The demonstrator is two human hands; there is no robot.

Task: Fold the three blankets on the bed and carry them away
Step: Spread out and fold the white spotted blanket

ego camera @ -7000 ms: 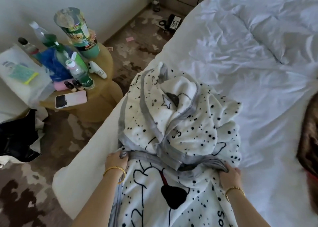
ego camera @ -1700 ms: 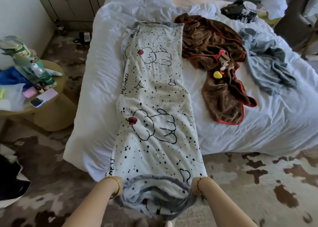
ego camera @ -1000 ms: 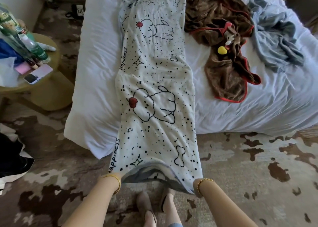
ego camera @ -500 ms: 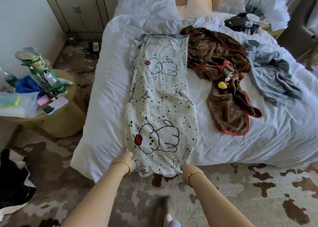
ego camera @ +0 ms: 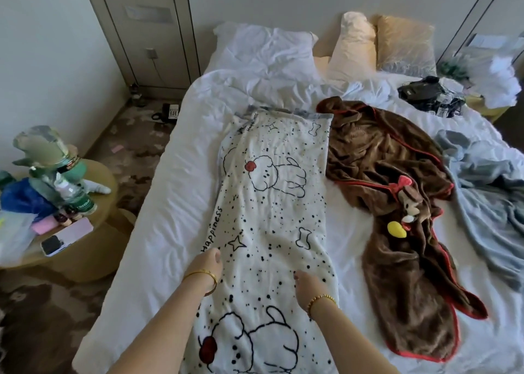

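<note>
the white blanket (ego camera: 272,203) is a soft, fleecy strip, folded long and narrow, printed with black specks, outlined dogs with red noses, bones, stars and the word "happiness"; a grey border shows at its far end. it lies flat down the middle of the bed (ego camera: 170,203), running from the near edge toward the pillows. the left hand (ego camera: 205,264) rests on its left edge and the right hand (ego camera: 307,284) on its near middle; whether the fingers are spread or pinching cannot be told, since they point away. each wrist carries a gold bracelet.

just right of the white blanket, touching its edge, sprawls the brown blanket (ego camera: 397,217), plush, crumpled, trimmed in red, with a small stuffed figure and a yellow patch on it. further right of that lies the grey-blue blanket (ego camera: 487,203), rumpled.

left of the white blanket, off the bed, a round yellow side table (ego camera: 96,249) holds bottles and a phone. the sheet is white and wrinkled; the carpet (ego camera: 42,317) is mottled brown.
</note>
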